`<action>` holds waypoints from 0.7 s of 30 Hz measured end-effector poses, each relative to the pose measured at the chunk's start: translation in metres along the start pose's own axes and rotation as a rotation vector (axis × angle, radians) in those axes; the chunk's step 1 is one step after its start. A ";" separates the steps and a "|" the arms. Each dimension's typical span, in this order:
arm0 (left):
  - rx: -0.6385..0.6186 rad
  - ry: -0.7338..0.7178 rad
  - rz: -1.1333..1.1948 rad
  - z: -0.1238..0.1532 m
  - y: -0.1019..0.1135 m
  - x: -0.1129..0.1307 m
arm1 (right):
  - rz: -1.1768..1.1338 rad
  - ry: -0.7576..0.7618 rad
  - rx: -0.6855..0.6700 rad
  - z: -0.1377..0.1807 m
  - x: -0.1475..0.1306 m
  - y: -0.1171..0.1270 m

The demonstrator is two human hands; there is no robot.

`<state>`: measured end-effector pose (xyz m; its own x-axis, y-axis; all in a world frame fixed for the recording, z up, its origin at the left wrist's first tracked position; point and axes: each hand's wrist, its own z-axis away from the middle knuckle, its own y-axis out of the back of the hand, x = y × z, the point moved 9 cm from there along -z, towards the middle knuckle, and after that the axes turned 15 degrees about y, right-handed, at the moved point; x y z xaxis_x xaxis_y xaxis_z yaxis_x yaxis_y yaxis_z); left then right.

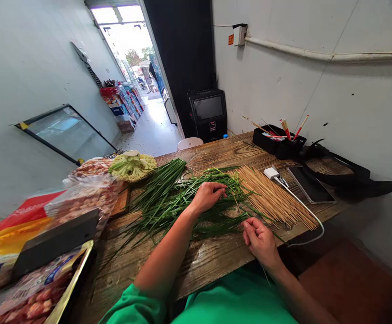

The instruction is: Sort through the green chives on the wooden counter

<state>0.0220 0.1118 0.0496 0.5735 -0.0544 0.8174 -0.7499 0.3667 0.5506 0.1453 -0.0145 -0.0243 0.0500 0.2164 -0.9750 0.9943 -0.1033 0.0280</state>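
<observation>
A heap of long green chive leaves lies spread across the wooden table. My left hand rests on the heap, its fingers curled into the leaves. My right hand is nearer the table's front edge, fingers pinched on a thin bamboo skewer that is barely visible. A fan of bamboo skewers lies just right of the chives, beyond my right hand.
A cauliflower and plastic bags of meat sit at the left, with a metal tray of more meat. A white charger and cable, a phone, a black box of chopsticks and a black bag lie along the right wall.
</observation>
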 end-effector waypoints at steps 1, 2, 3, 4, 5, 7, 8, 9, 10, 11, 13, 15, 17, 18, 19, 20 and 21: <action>-0.008 0.003 0.001 0.000 -0.001 -0.001 | -0.001 0.000 0.000 0.000 0.000 0.000; -0.017 0.006 0.003 -0.001 -0.002 -0.002 | -0.004 0.000 0.000 0.000 -0.001 -0.001; -0.025 0.009 0.005 -0.001 -0.002 -0.003 | -0.007 0.002 0.002 -0.001 -0.001 -0.001; -0.031 0.012 0.006 -0.001 -0.003 -0.003 | -0.011 0.003 0.003 -0.001 -0.002 -0.001; -0.036 0.013 0.008 -0.001 -0.003 -0.004 | -0.013 0.002 0.004 -0.001 -0.003 -0.001; -0.044 0.015 0.009 -0.001 -0.004 -0.004 | -0.015 -0.002 0.007 -0.001 -0.004 -0.001; -0.046 0.015 0.010 0.000 -0.004 -0.004 | -0.014 -0.004 0.010 -0.002 -0.004 -0.001; -0.045 0.014 0.012 0.000 -0.003 -0.004 | -0.013 -0.006 0.012 -0.002 -0.004 -0.001; -0.044 0.013 0.013 0.000 -0.003 -0.004 | -0.012 -0.007 0.014 -0.002 -0.004 -0.001; -0.040 0.011 0.015 0.001 -0.002 -0.005 | -0.012 -0.007 0.017 -0.002 -0.004 0.000; -0.037 0.007 0.017 0.001 -0.001 -0.005 | -0.009 -0.008 0.015 -0.001 -0.003 0.000; -0.043 0.005 0.018 0.002 -0.001 -0.004 | -0.003 -0.002 0.009 -0.001 -0.004 -0.001; -0.052 -0.004 0.019 0.003 -0.001 -0.003 | 0.009 0.008 0.007 -0.002 -0.004 0.000; -0.057 -0.009 0.021 0.003 -0.001 -0.002 | 0.013 0.013 0.009 -0.002 -0.005 0.000; -0.058 -0.014 0.024 0.004 -0.001 -0.001 | 0.012 0.016 0.010 -0.002 -0.005 0.000; -0.058 -0.017 0.028 0.004 -0.001 -0.001 | 0.006 0.015 0.011 -0.002 -0.004 0.000; -0.057 -0.019 0.032 0.004 0.000 0.000 | -0.002 0.011 0.010 -0.002 -0.004 -0.001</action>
<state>0.0209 0.1075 0.0500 0.5428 -0.0597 0.8377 -0.7475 0.4203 0.5143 0.1448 -0.0134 -0.0200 0.0494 0.2267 -0.9727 0.9934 -0.1123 0.0242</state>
